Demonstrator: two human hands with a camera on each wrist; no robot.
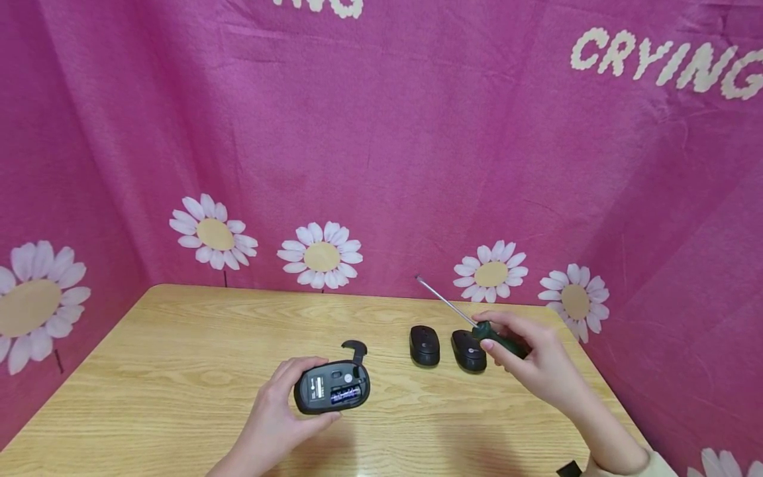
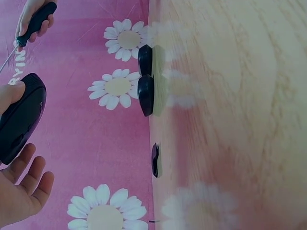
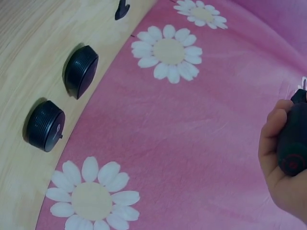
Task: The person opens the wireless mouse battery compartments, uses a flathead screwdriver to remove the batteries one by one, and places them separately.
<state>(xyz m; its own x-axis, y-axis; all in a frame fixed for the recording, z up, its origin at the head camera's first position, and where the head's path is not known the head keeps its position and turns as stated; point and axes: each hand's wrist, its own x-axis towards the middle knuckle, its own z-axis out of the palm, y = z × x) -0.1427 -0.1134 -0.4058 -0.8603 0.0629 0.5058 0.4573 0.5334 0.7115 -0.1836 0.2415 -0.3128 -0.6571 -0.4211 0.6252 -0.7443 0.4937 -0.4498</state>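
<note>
My left hand (image 1: 275, 409) grips a black computer mouse (image 1: 308, 396) by its edges, underside toward the head camera. Its battery bay is uncovered, and a blue-labelled battery (image 1: 346, 395) lies inside. Just beyond the mouse, a curved black cover (image 1: 356, 348) rests on the table, also seen as a thin dark piece (image 2: 155, 160) in the left wrist view. My right hand (image 1: 539, 358) holds a screwdriver by its dark green handle (image 1: 503, 342). The metal shaft (image 1: 447, 303) points up and to the left, its tip away from the mouse.
Two more black mice stand upright on the wooden table (image 1: 179, 371), one (image 1: 424, 346) in the middle right and another (image 1: 469, 352) partly behind the screwdriver. A pink cloth (image 1: 369, 146) with printed daisies hangs behind. A small black object (image 1: 569, 469) shows by the right sleeve.
</note>
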